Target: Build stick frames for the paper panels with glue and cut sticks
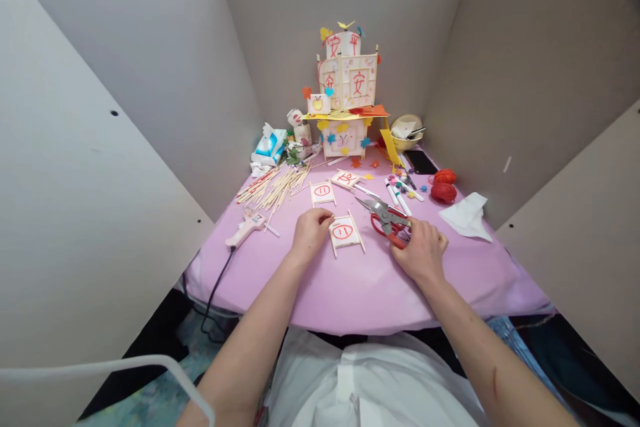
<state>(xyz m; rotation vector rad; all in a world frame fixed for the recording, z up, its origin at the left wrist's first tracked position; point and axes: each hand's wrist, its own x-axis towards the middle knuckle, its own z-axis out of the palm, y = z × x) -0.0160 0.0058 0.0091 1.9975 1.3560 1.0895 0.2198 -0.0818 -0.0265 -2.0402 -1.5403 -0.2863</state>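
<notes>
My left hand (pixel 314 233) pinches at the upper left corner of a small white paper panel (pixel 345 232) framed with thin sticks and marked in red. What its fingertips hold is too small to make out. In my right hand (pixel 421 250) are red-handled pliers (pixel 387 215), their grey pointed jaws turned left above the table. Behind the panel lie a second stick-framed panel (pixel 323 193) with a red mark and a third panel (pixel 346 178), tilted.
A decorated paper-and-stick tower (pixel 345 83) stands at the back. Bamboo sticks (pixel 280 187) and a corded glue gun (pixel 246 229) lie left. Toward the right are markers (pixel 400 199), red yarn (pixel 443 192), a tissue (pixel 467 215), a phone (pixel 421 162) and a bowl (pixel 406 141). Grey partitions enclose the table.
</notes>
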